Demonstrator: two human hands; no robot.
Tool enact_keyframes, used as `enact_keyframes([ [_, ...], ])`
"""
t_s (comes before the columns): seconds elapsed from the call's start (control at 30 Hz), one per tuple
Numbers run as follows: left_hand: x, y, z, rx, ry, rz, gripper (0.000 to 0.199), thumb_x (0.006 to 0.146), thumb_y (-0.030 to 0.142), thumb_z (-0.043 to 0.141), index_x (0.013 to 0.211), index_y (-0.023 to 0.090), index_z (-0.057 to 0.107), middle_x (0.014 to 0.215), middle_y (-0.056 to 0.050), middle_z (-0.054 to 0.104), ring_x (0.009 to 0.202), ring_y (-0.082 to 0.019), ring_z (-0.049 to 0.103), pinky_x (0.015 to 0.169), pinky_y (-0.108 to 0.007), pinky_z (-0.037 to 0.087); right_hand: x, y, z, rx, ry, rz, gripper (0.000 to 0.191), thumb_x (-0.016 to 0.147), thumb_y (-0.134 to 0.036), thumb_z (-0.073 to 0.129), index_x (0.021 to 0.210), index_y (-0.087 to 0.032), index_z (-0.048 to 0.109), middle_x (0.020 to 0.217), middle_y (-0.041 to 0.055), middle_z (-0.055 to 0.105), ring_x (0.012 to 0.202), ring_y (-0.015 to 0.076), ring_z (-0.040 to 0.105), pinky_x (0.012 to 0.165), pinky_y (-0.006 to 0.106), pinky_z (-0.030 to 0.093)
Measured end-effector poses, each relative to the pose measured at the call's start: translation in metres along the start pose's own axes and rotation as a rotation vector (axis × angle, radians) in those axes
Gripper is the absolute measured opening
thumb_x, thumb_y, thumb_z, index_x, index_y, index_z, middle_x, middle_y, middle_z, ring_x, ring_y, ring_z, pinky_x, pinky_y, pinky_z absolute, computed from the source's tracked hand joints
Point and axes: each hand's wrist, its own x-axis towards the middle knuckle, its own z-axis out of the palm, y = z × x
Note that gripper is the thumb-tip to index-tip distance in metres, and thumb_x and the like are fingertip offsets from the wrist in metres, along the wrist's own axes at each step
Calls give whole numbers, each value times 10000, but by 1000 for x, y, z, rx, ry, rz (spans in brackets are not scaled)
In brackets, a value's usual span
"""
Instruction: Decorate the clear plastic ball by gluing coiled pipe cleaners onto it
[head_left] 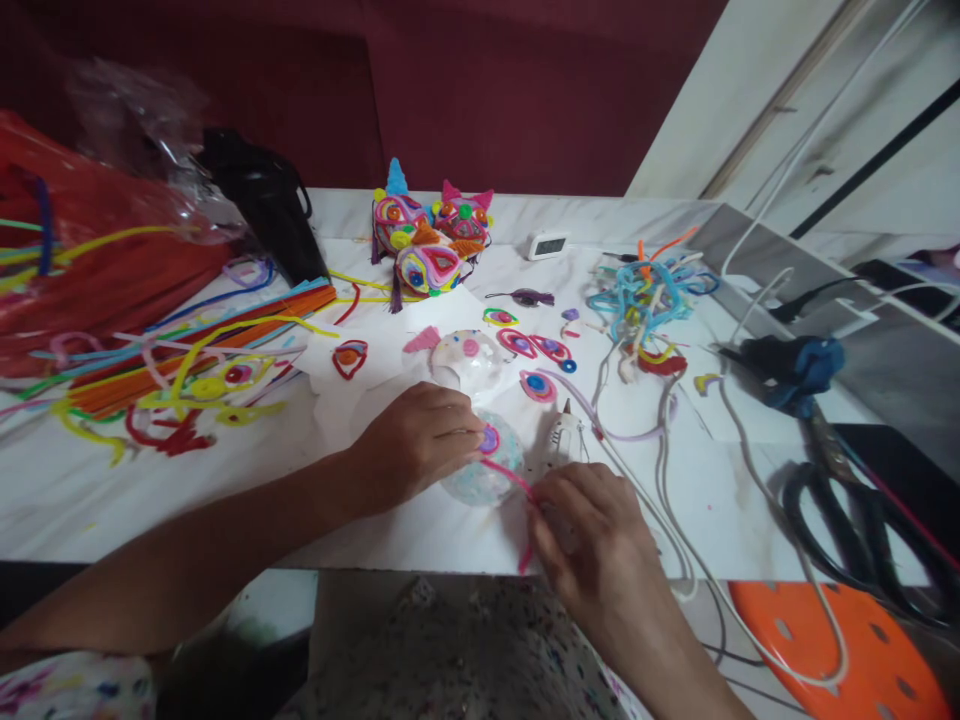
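Note:
My left hand (pixel 420 440) presses its fingertips on a small purple-and-pink coiled disc (pixel 489 438) over a pale, speckled rounded piece (pixel 480 484). From the disc a pink pipe cleaner (pixel 510 474) runs right to my right hand (pixel 589 520), whose thumb and fingers pinch it; its loose end hangs below. A white glue gun (pixel 564 436) points away just beyond my right hand. Behind the speckled piece is a whitish rounded piece (pixel 469 362) with a pink nose and a pink ear. Coiled eye shapes (pixel 538 385) lie to its right.
Finished colourful masks (pixel 431 245) stand at the back beside a small white display (pixel 547 246). Pipe cleaners (pixel 202 365) spread left, with a tangled blue bunch (pixel 645 300) at right. White cords (pixel 664 470) and large black-handled scissors (pixel 862 520) lie at right.

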Motion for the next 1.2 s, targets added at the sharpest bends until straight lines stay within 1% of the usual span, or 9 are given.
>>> enact_keyframes([
  [0.1,-1,-1,1,6,14,8,197,1169,188,632,1017,207,755,986,17,889,980,-169,812,893,-317,652,0,10,-12,305,-73,149,196,1091,-245,613,1027,-222,796,898,37,815,793,215,743,719,329,543],
  [0.2,-2,-2,3,2,38,17,215,1186,205,600,1032,202,750,992,9,888,976,-171,808,886,-322,653,7,19,-18,598,-172,377,275,1074,-451,699,1050,-223,851,783,17,771,643,179,648,565,280,474],
  [0.3,-2,-2,3,2,19,14,203,1178,195,615,1024,200,748,998,7,888,978,-171,808,889,-323,654,24,25,-21,756,-300,480,436,987,-629,787,968,-205,885,765,34,745,657,170,587,572,280,444],
  [0.43,-5,-2,4,1,14,2,161,1159,189,650,1040,212,756,1005,13,887,991,-171,808,898,-326,645,55,31,-26,774,-485,476,569,910,-713,820,728,-174,817,659,30,650,626,149,511,585,298,406],
  [0.57,-7,-2,4,1,26,12,140,1150,180,663,1049,199,758,1018,1,887,1013,-175,806,906,-329,645,76,39,-25,741,-528,434,420,844,-589,833,736,-184,806,672,35,678,591,161,576,575,315,461],
  [0.7,-3,-1,1,22,1,24,171,1141,172,678,1001,213,767,1015,10,891,1005,-169,813,881,-324,650,88,47,-19,598,-468,277,289,834,-462,756,742,-200,834,731,47,730,645,174,623,596,326,480],
  [0.9,-1,1,-2,16,-7,10,184,1165,177,635,1022,196,750,1012,8,891,999,-184,821,888,-342,666,101,47,-13,452,-474,214,133,809,-255,732,734,-216,834,727,8,755,615,132,584,606,305,456],
  [1.03,-1,2,-1,-7,5,-1,155,1168,176,625,1075,193,748,1022,-5,895,1009,-190,826,896,-345,672,109,40,-13,383,-491,229,148,794,-140,726,685,-210,798,702,-12,749,603,120,583,600,283,446],
  [1.2,0,2,-2,-4,0,-3,130,1146,156,654,1069,174,757,1006,-19,898,987,-196,832,896,-341,677,118,30,-13,264,-507,235,183,790,-91,768,654,-213,781,643,-28,712,578,118,570,612,280,446],
])
